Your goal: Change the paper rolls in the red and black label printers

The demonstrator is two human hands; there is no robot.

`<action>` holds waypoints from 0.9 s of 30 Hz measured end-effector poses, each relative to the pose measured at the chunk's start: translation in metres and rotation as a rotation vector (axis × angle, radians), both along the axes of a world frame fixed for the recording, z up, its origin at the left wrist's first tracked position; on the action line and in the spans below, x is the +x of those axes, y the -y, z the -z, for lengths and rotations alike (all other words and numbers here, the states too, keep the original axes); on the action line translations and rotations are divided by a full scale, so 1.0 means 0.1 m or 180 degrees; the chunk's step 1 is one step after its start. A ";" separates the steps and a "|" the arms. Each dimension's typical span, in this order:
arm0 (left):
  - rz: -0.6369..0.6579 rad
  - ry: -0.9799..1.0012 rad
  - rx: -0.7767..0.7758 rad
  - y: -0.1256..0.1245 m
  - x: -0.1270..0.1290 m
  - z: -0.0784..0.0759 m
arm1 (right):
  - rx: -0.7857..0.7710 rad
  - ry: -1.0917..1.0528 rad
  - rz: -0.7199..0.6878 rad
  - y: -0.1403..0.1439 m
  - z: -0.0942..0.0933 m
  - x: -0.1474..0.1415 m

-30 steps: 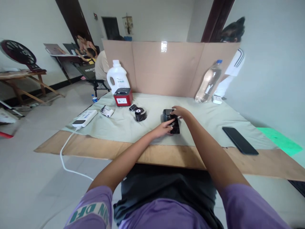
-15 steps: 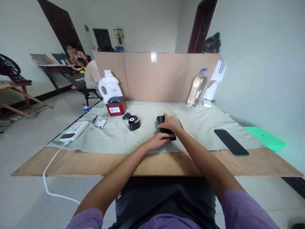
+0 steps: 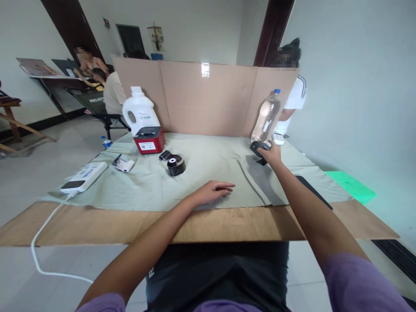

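Observation:
My right hand [image 3: 274, 154] is closed around a dark, elongated object [image 3: 259, 148] with a rounded end. I cannot make out its exact kind. It is held in front of the clear plastic bottle [image 3: 267, 115], at the right side of the cloth. My left hand [image 3: 214, 192] rests near the cloth's front edge, fingers stretched to the right and holding nothing. Left of it on the pale green cloth [image 3: 208, 158] lies a black round thing [image 3: 176, 165] with a white centre, beside a small black piece [image 3: 165, 155].
A white jug [image 3: 140, 112] stands behind a red and black box [image 3: 149, 141] at the back left. A cardboard screen [image 3: 204, 99] closes off the back. A white power strip [image 3: 85, 177] lies left; a black phone [image 3: 313, 190] lies right. People are beyond the table.
My right hand has moved right and away from me with the dark object, leaving my left hand. My left hand has let go of it and stays near the front. The view has shifted slightly.

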State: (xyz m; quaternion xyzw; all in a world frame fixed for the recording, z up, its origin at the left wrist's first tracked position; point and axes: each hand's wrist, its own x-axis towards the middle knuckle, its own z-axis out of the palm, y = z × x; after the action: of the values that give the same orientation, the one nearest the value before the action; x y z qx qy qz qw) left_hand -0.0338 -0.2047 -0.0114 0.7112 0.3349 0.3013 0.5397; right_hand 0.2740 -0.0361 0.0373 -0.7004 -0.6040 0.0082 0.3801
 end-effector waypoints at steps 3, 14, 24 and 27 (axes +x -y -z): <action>-0.0041 0.0015 -0.0054 0.00 0.00 -0.01 | -0.0192 -0.0177 0.0235 -0.08 0.02 0.09; -0.0053 0.0136 -0.0175 -0.03 -0.01 0.03 | -0.0457 0.0077 0.0502 -0.61 0.24 -0.08; -0.1008 0.0492 0.0566 -0.18 -0.32 -0.19 | -0.0509 0.0767 0.0442 -0.54 0.22 -0.37; -0.2008 0.1200 0.0668 -0.32 -0.68 -0.35 | -0.0350 0.1020 -0.0188 -0.39 0.13 -0.79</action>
State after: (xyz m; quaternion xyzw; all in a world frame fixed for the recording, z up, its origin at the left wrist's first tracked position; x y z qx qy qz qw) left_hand -0.1014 -0.1731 0.0239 0.5566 0.3995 0.6108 0.3968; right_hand 0.1948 0.0030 0.0240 -0.6944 -0.6759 -0.0594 0.2397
